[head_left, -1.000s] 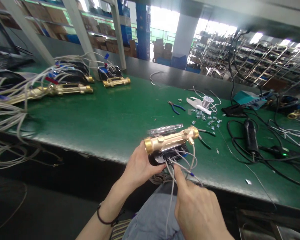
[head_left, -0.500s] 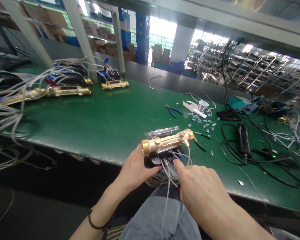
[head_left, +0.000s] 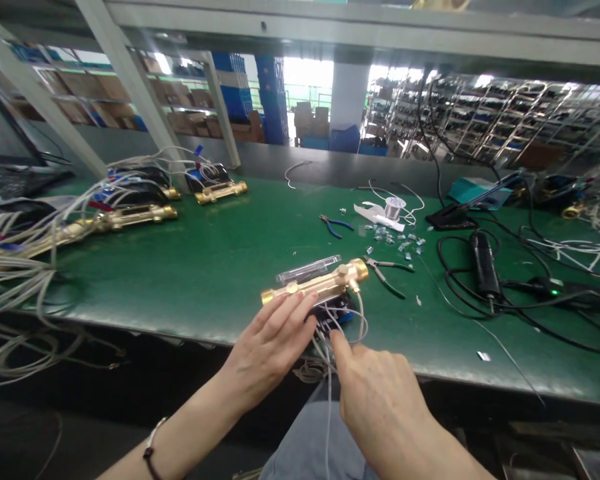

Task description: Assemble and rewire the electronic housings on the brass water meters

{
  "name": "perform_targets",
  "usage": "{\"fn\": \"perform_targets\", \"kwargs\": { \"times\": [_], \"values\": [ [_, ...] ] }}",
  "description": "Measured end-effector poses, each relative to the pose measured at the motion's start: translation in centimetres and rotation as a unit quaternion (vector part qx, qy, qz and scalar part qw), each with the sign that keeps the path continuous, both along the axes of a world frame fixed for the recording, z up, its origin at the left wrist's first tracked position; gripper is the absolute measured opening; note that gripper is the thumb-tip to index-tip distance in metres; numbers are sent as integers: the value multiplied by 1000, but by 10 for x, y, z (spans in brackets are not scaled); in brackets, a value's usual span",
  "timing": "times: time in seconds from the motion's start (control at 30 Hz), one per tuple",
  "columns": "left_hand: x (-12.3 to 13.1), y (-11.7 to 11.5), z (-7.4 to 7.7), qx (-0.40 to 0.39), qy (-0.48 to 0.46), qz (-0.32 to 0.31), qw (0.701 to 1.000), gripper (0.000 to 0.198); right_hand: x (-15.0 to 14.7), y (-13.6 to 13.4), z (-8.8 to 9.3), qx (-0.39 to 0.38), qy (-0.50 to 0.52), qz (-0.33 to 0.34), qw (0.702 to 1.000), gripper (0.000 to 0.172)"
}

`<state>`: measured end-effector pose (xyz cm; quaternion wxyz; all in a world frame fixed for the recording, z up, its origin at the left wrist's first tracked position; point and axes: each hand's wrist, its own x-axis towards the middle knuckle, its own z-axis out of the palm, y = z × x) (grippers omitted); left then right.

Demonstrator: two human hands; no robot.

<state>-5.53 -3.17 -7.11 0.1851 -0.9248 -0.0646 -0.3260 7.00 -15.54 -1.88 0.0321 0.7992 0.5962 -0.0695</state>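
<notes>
A brass pipe fitting point(head_left: 325, 283) with threaded ends lies near the bench's front edge. Beneath its near side is a black housing point(head_left: 337, 317) with white wires point(head_left: 359, 313) coming out. My left hand point(head_left: 267, 347) holds the fitting, its fingers laid together over the left half. With its index finger stretched to the wires at the housing, my right hand point(head_left: 380, 393) has its other fingers curled; what they hold, if anything, is hidden. Just behind the fitting lies a clear plastic piece point(head_left: 309, 268). Green-handled pliers point(head_left: 390, 273) rest to its right.
Blue-handled cutters point(head_left: 336, 225), a solder spool point(head_left: 394, 208) and small clear scraps lie farther back. To the right are a black handheld tool point(head_left: 485, 263) and tangled black cables. Several wired brass assemblies point(head_left: 140, 215) occupy the left side. A shelf beam point(head_left: 300, 30) crosses overhead.
My left hand has shifted from the fitting's left end and lower side to lie over its top. The fitting sits lower at its left end. My right index finger stays at the wires.
</notes>
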Motion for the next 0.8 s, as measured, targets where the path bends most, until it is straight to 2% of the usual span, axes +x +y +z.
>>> {"fn": "perform_targets", "kwargs": {
  "times": [0.2,0.4,0.53,0.67,0.8],
  "values": [
    [8,10,10,39,40,-26,998,26,8,-7,-20,67,6,41,997,44],
    [12,11,18,64,56,-48,995,35,16,-15,-33,105,8,26,994,48],
    [16,11,21,68,48,-54,995,35,18,-17,-35,106,14,19,994,49],
    [22,11,23,57,35,-64,996,25,19,-15,-30,92,19,11,995,49],
    [30,9,28,22,45,-27,998,20,19,-14,-27,68,8,14,998,51]
  ]
}}
